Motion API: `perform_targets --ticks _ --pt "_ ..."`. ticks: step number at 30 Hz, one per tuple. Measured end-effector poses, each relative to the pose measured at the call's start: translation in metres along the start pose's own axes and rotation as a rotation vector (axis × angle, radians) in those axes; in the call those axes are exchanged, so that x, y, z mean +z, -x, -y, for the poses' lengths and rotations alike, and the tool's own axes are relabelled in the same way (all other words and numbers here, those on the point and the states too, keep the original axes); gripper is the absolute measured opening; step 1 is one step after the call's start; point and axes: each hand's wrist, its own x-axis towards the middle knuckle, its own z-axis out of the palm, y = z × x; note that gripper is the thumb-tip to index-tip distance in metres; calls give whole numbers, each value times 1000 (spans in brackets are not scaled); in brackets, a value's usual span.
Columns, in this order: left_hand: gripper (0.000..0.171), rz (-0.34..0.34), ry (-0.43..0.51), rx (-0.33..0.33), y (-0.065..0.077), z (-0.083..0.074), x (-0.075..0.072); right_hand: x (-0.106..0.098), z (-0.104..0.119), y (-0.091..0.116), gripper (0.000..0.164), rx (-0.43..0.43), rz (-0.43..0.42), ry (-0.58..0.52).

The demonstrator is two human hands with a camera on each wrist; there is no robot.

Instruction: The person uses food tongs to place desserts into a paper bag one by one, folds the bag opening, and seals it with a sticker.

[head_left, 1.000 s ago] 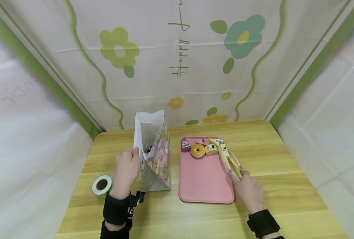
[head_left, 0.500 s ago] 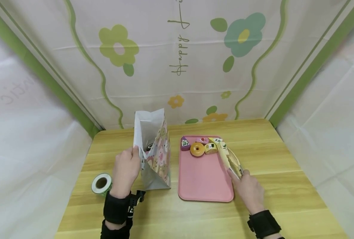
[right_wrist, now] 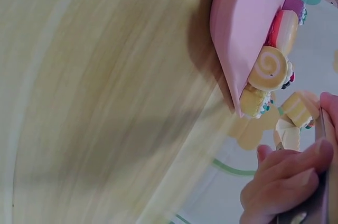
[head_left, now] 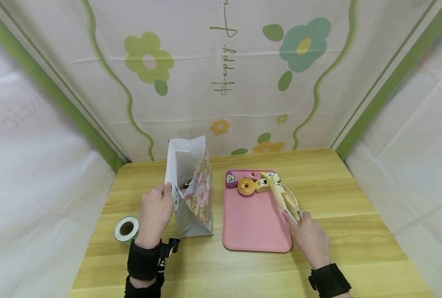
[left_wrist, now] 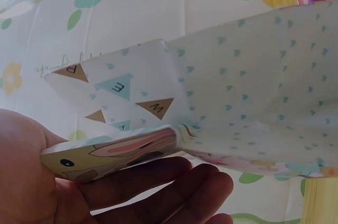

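My left grip point(head_left: 156, 209) pinches the upper edge of an upright paper bag point(head_left: 199, 190), printed with pastel cartoon animals and white on the inside, with the edge caught between thumb and fingers at the near left corner. The bag's mouth gapes open; a dark, round-looking thing shows inside, too small to make out. In the left wrist view, blue hearts and lettered pennants cover other panels.

My right grip point(head_left: 312, 236) is closed around the handle end of cream-coloured tongs point(head_left: 279, 199), which slant away from me. At their far tips is a small layered yellow-and-cream toy cake slice point(right_wrist: 297, 109), near the far right corner of a pink rectangular tray point(head_left: 256, 223). I cannot tell whether the slice touches the cake beside it.

Along the tray's far end sit 5 toy sweets: a purple wedge point(head_left: 231, 180), a glossy brown ring doughnut point(head_left: 246, 192), a pink cake with a red cherry point(head_left: 252, 175), a spiral cream roll point(right_wrist: 269, 68) and a sprinkled yellow wedge point(right_wrist: 255, 102).

Bag and tray stand side by side, slightly apart, on the wood-grain bench point(head_left: 355, 248). Left of the bag lies a white-faced roll with a brown core point(head_left: 126, 238).
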Motion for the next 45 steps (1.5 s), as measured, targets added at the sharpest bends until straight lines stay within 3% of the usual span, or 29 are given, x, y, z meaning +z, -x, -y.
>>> perform_targets --ticks 16,36,45 --pt "48 -2 -10 -27 -3 4 -11 -3 3 1 91 -3 6 -12" --pt "49 -11 -20 -10 -2 4 -8 -10 15 2 90 -86 16 24" --pt "49 -10 -8 -10 -1 5 -6 -22 31 7 84 -115 -19 6"
